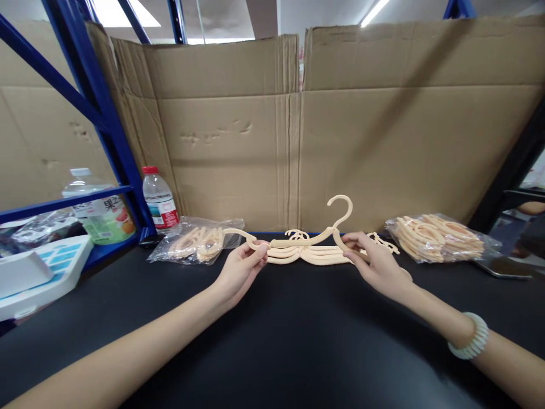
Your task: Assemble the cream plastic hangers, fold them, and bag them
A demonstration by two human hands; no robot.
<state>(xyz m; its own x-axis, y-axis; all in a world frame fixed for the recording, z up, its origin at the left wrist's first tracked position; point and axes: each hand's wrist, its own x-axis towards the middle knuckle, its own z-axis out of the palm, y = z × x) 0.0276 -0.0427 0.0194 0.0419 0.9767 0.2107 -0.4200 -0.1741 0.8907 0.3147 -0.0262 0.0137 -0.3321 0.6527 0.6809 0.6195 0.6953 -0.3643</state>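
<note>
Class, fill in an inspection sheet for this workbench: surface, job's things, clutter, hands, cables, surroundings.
Surface: black table top, matte.
Job's things: cream hanger held at both ends above a stack of hangers; bagged hangers on the left and on the right.
Clutter: water bottle, larger drink bottle, white device.
Hands: left hand and right hand each pinch the hanger; bracelet on the right wrist.
Cables: nothing seen.
Surroundings: cardboard wall, blue rack frame.
</note>
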